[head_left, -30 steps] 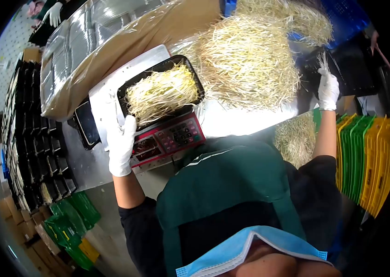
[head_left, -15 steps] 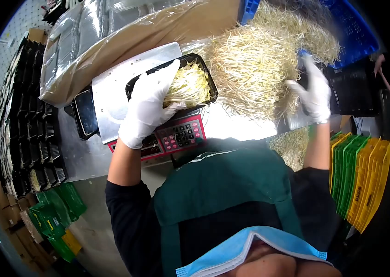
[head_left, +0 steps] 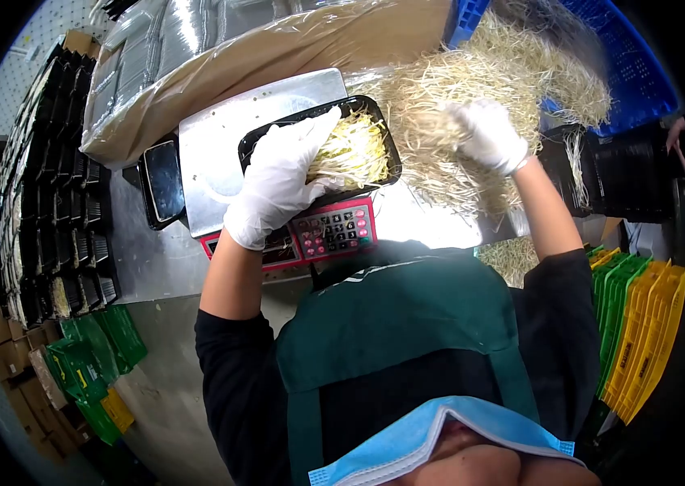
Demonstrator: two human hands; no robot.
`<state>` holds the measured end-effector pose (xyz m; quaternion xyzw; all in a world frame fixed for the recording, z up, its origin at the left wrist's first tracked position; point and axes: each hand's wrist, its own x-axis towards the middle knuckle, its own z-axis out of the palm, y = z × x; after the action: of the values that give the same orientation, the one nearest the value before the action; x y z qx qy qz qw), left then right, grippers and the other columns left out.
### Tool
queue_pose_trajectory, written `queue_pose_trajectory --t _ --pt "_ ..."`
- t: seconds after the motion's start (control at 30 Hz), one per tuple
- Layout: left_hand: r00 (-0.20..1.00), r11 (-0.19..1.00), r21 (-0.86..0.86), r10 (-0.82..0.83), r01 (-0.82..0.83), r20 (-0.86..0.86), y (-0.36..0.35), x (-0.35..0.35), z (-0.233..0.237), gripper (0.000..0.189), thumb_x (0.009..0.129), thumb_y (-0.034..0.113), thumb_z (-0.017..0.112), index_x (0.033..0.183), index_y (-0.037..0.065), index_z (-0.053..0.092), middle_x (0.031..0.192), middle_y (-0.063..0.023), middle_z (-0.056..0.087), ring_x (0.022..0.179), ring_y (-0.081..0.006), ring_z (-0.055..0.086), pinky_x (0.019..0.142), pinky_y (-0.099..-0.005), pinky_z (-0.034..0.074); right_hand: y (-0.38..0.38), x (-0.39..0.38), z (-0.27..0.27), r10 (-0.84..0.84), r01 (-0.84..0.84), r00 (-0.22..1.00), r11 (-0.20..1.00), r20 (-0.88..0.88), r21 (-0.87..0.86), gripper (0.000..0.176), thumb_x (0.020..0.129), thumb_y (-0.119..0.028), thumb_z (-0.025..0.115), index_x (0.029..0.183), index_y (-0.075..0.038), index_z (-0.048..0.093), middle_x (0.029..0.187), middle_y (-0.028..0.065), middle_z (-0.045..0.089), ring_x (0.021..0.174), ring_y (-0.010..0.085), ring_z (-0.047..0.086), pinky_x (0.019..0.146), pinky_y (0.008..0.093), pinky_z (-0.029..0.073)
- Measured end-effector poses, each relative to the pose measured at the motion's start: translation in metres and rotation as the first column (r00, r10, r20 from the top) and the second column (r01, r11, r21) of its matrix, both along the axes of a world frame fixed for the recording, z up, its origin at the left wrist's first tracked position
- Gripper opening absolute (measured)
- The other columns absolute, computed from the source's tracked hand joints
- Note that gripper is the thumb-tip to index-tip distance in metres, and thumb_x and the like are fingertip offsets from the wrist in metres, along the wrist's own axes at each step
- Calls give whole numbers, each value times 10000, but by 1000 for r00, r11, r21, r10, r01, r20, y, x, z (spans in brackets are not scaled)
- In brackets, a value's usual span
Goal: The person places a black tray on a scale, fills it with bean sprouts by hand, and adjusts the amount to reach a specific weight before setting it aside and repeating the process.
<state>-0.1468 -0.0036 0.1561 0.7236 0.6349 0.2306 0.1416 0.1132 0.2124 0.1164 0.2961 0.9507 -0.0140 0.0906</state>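
Observation:
A black tray [head_left: 380, 125] filled with bean sprouts [head_left: 358, 152] rests on a red-faced scale [head_left: 334, 229] with a steel platform. My left hand [head_left: 281, 178], in a white glove, lies flat on the sprouts in the tray, fingers spread. My right hand [head_left: 484, 134], also gloved, is closed around a clump of sprouts at the big loose sprout pile [head_left: 439, 89] just right of the tray.
A blue crate [head_left: 634, 69] holds more sprouts at the back right. Stacked black trays [head_left: 51, 202] line the left side. A plastic-wrapped carton [head_left: 237, 57] lies behind the scale. Yellow and green crates [head_left: 642, 324] stand on the right. A phone [head_left: 162, 180] lies beside the scale.
My left hand moved from the tray's near edge onto the sprouts in it. My right hand came from the far right into the loose pile and closed on a clump.

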Motion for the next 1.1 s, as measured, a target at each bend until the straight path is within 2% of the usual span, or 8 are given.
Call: queue_pose_trajectory --t 0.13,0.33,0.5,0.67,0.7,0.9,1.0,1.1 --pt "997 998 64 12 -6 -83 -2 1 -1 768 732 215 760 1405 79 417 1230 -168 579 1126 -351 511 988 -418 360 16 29 32 -92 11 849 988 -521 -156 396 716 -174 769 1089 -113 649 830 110 661 767 200 648 689 323 539" --pt "993 997 70 32 -24 -117 9 6 -2 788 730 257 760 1413 84 406 1265 -159 548 1107 -356 512 978 -437 365 14 21 -20 -15 67 990 927 -143 368 632 667 -132 645 1284 -115 510 1062 155 598 1008 348 555 944 427 409" --pt "940 978 191 138 -80 -312 7 14 20 910 698 452 749 1432 69 372 1276 -184 537 1168 -352 494 1029 -460 341 17 23 5 -114 128 987 984 -116 124 646 659 -85 654 1287 -96 508 1123 172 616 1159 385 514 1046 448 341" --pt "928 950 206 156 -235 339 -30 -4 4 742 875 283 657 1446 -16 290 1410 -256 402 1281 -338 426 1122 -420 233 -4 20 81 -137 50 829 984 -543 -172 555 659 75 664 1194 -56 592 1083 141 661 1055 274 624 951 370 468" --pt "941 906 321 185 -275 284 -33 -13 -13 673 949 226 536 1468 -45 204 1557 -221 122 1433 -307 174 1160 -398 114 -12 7 85 45 -113 718 992 -695 -53 522 651 52 634 1164 -36 587 993 145 658 947 301 644 832 364 508" --pt "905 835 449 126 -317 406 0 -2 -10 830 828 213 654 1454 -84 196 1520 -303 140 1440 -362 124 1172 -408 101 -68 -97 65 484 -411 786 874 -384 259 539 649 21 635 1181 3 550 893 148 634 869 314 607 824 400 476" --pt "985 907 421 72 -1 -155 18 11 -11 984 697 433 763 1377 -120 315 1382 -253 417 1204 -390 464 1078 -485 286 -67 -113 59 528 -500 795 849 -300 170 649 650 -79 662 1274 -19 492 896 138 615 874 318 570 880 401 421" --pt "996 942 335 51 -22 -77 19 6 -18 1018 701 494 742 1379 -126 304 1328 -219 481 1126 -364 527 1055 -495 302 -60 -94 70 383 -411 837 912 -392 13 781 653 -104 706 1368 -76 392 980 162 608 957 337 589 877 396 434"
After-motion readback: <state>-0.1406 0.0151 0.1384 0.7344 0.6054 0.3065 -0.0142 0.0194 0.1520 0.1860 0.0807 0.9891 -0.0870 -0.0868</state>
